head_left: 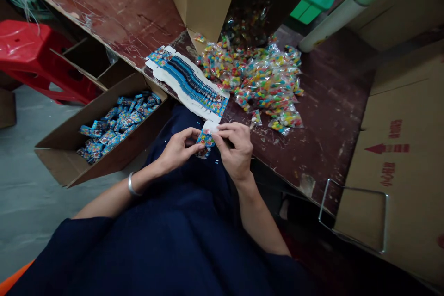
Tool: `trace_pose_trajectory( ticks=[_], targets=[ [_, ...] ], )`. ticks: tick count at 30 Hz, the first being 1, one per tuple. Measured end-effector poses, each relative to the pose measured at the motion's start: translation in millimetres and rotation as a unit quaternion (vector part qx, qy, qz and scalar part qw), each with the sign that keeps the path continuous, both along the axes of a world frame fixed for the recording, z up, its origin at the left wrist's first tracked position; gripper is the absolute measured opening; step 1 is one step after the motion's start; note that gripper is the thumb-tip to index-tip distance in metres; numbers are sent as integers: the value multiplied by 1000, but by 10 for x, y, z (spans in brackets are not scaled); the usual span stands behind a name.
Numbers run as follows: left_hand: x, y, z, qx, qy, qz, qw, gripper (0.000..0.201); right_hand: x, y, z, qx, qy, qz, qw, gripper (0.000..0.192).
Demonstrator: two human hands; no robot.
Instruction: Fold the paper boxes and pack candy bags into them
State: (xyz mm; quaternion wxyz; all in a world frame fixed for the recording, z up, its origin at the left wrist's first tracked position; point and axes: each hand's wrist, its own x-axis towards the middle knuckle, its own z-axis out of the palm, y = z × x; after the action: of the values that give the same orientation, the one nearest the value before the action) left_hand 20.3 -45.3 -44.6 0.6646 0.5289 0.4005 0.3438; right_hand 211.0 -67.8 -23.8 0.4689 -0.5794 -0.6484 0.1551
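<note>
Left hand (178,148) and right hand (236,145) pinched small printed box (206,139) over lap; best folded squarely, flap pressed flush.

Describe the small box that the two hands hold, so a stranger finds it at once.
Start at the dark red table and its fanned stack of flat blue cartons. Just below its near end, the left hand and right hand pinch the small blue box, the only one off the table.

Worn table (326,115): candy packets (263,78), flat cartons (189,81).
</note>
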Motion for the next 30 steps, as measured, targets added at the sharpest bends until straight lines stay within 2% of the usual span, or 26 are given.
trace_pose_trajectory(
  ticks=[3,6,8,10,13,16,21,25,30],
  targets=[
    [17,-25,5,-9,-21,23,999,46,34,-1,-7,-28,12,36,999,17],
    [45,-43,49,-7,-48,30,998,62,20,-23,-67,-86,132,62,986,20],
    [60,-44,70,-8,-63,27,998,57,-17,-54,-128,-106,212,43,971,27],
    [72,-39,67,-16,-75,18,997,48,-58,-88,-190,-96,243,20,965,26],
    [90,-34,32,-23,-86,8,996,44,-97,-117,-263,-72,223,27,972,15],
    [115,-33,9,-17,-86,24,996,44,-124,-110,-292,-64,205,37,976,13],
    [135,-20,35,-33,-95,49,994,54,-180,-42,-198,-40,253,17,967,24],
    [80,-13,52,-3,-46,50,998,49,-148,51,-71,-115,268,54,955,30],
    [-23,2,73,46,9,13,999,50,-33,170,-10,-214,281,76,932,27]
  ],
)
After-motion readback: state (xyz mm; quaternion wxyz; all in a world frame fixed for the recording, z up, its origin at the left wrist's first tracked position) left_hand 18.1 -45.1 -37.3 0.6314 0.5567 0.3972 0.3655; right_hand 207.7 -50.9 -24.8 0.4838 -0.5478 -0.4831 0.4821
